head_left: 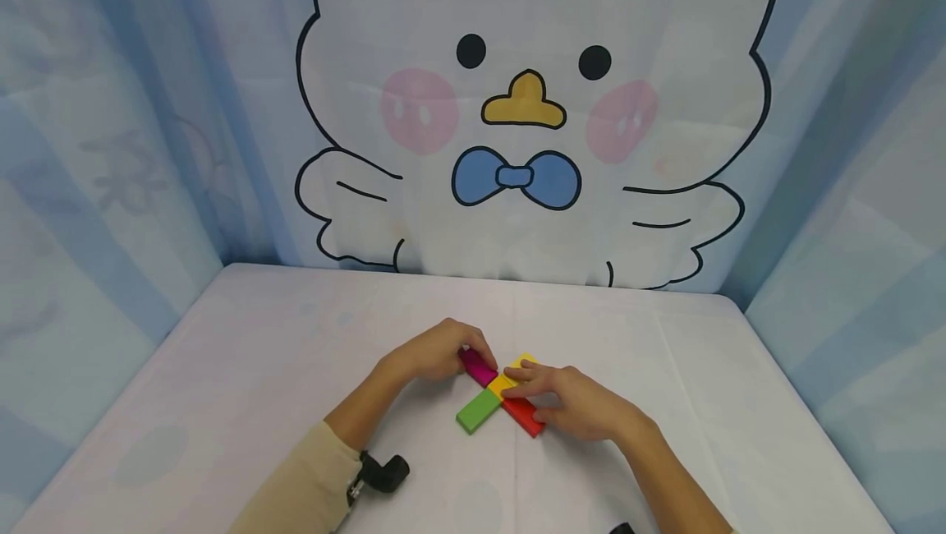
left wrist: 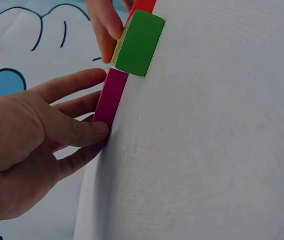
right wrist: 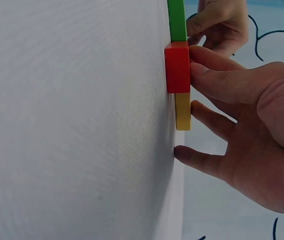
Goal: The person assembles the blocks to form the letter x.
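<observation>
Several coloured blocks lie in a cross on the table. Its upper-left arm is a magenta block, pinched between the thumb and fingers of my left hand. A green block forms the lower-left arm, a red block the lower-right, and a yellow block the upper-right, partly covered by fingers. An orange-yellow block shows at the centre. My right hand rests extended fingers over the centre and yellow blocks; in the right wrist view its thumb touches the red block.
A white cloth covers the table. Behind it hangs a curtain with a printed cartoon bird, and blue-and-white curtains stand at both sides. A black wrist device sits by the left sleeve.
</observation>
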`<state>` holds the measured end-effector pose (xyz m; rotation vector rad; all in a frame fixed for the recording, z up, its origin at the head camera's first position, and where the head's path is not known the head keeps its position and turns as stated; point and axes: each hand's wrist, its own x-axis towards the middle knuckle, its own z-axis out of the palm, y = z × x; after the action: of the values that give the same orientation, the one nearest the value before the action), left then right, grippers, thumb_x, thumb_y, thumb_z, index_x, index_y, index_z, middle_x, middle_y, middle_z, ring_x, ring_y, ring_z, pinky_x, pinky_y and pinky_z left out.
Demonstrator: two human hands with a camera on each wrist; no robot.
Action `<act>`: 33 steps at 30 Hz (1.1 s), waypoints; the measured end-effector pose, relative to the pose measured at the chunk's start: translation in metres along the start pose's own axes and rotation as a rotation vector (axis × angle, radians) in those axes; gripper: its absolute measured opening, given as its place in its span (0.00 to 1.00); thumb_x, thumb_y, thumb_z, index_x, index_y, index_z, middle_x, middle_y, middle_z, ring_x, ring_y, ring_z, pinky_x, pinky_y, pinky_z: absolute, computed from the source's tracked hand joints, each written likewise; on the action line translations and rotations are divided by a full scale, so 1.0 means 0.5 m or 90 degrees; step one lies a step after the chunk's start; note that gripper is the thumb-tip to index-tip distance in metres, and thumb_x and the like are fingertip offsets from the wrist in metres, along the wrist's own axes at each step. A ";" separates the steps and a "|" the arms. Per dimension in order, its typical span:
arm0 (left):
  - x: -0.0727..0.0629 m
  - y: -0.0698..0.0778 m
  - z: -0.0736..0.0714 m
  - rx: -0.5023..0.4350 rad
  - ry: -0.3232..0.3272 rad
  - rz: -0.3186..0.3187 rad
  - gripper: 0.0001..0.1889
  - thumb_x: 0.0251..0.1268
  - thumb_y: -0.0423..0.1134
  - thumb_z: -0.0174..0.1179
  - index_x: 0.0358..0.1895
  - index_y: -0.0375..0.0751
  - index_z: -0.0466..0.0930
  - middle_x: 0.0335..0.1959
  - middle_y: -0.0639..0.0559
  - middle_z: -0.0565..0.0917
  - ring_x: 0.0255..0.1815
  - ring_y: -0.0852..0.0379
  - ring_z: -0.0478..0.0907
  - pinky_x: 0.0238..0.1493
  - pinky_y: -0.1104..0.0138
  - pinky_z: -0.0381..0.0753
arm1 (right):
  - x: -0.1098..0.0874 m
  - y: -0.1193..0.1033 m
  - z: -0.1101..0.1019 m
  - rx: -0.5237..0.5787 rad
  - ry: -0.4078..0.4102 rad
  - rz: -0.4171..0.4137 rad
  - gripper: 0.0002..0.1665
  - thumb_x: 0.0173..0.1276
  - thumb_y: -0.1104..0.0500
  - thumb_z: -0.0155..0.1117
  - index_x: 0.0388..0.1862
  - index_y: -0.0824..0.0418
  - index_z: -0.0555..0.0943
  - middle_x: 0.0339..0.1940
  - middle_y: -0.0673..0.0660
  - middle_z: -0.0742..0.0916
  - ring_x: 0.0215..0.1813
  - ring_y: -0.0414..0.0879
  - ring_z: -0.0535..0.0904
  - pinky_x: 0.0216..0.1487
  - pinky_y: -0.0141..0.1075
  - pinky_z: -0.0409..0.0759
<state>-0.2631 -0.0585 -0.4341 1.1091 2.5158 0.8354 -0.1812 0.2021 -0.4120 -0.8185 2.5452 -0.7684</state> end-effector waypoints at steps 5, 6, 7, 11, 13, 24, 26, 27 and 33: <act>0.001 0.006 0.002 -0.005 0.003 -0.002 0.23 0.63 0.17 0.60 0.49 0.50 0.92 0.49 0.57 0.89 0.52 0.59 0.81 0.60 0.66 0.83 | -0.003 0.002 -0.003 -0.002 0.002 -0.004 0.30 0.70 0.72 0.63 0.67 0.50 0.84 0.78 0.50 0.76 0.84 0.57 0.60 0.78 0.64 0.63; 0.001 0.007 0.002 -0.005 0.004 -0.002 0.23 0.63 0.17 0.60 0.49 0.50 0.92 0.48 0.57 0.89 0.52 0.59 0.81 0.59 0.67 0.83 | -0.003 0.002 -0.003 -0.002 0.002 -0.003 0.30 0.70 0.72 0.63 0.67 0.50 0.84 0.78 0.49 0.76 0.84 0.57 0.60 0.78 0.63 0.63; 0.001 0.008 0.003 -0.004 0.004 -0.004 0.24 0.64 0.17 0.60 0.49 0.50 0.92 0.49 0.58 0.89 0.52 0.59 0.81 0.60 0.68 0.83 | -0.004 0.002 -0.002 -0.001 0.002 -0.003 0.30 0.70 0.72 0.63 0.67 0.49 0.84 0.78 0.49 0.76 0.84 0.57 0.60 0.78 0.64 0.63; 0.001 0.011 0.005 0.000 0.005 -0.001 0.23 0.64 0.18 0.60 0.49 0.49 0.92 0.48 0.57 0.89 0.52 0.59 0.82 0.59 0.68 0.83 | -0.003 0.004 0.000 0.003 0.002 0.003 0.30 0.70 0.71 0.64 0.67 0.49 0.84 0.78 0.48 0.76 0.85 0.56 0.60 0.78 0.63 0.64; 0.001 0.012 0.006 0.000 0.006 -0.003 0.23 0.64 0.18 0.60 0.49 0.49 0.92 0.48 0.57 0.89 0.52 0.59 0.82 0.59 0.68 0.83 | -0.002 0.005 0.002 0.003 0.003 0.003 0.30 0.70 0.71 0.64 0.67 0.48 0.84 0.78 0.48 0.76 0.85 0.55 0.60 0.78 0.62 0.64; -0.003 0.018 0.005 -0.007 0.001 -0.020 0.16 0.66 0.28 0.68 0.50 0.52 0.92 0.50 0.59 0.88 0.52 0.60 0.80 0.58 0.67 0.83 | 0.002 0.007 0.001 -0.017 0.004 0.005 0.30 0.70 0.71 0.64 0.67 0.48 0.84 0.78 0.47 0.76 0.84 0.55 0.61 0.77 0.63 0.66; -0.002 0.020 0.005 -0.009 -0.002 -0.019 0.15 0.66 0.29 0.69 0.50 0.52 0.92 0.51 0.58 0.88 0.55 0.59 0.81 0.61 0.64 0.83 | 0.001 0.006 0.001 -0.018 0.004 0.009 0.30 0.70 0.71 0.64 0.67 0.48 0.84 0.78 0.48 0.76 0.84 0.55 0.61 0.77 0.63 0.66; -0.002 0.021 0.005 -0.010 -0.004 -0.018 0.14 0.66 0.29 0.69 0.50 0.52 0.92 0.52 0.58 0.88 0.56 0.58 0.81 0.63 0.63 0.82 | 0.001 0.006 0.000 -0.020 0.003 0.011 0.30 0.70 0.71 0.64 0.67 0.48 0.84 0.78 0.48 0.76 0.84 0.55 0.61 0.77 0.63 0.66; 0.002 0.025 0.005 -0.020 -0.015 -0.014 0.14 0.66 0.30 0.70 0.51 0.51 0.92 0.56 0.56 0.86 0.60 0.56 0.80 0.66 0.60 0.81 | -0.005 0.002 -0.001 -0.034 0.003 0.013 0.30 0.70 0.71 0.65 0.67 0.49 0.84 0.78 0.48 0.77 0.84 0.56 0.62 0.76 0.63 0.68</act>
<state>-0.2551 -0.0501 -0.4286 1.0735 2.4826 0.8492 -0.1798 0.2045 -0.4118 -0.8066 2.5853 -0.6988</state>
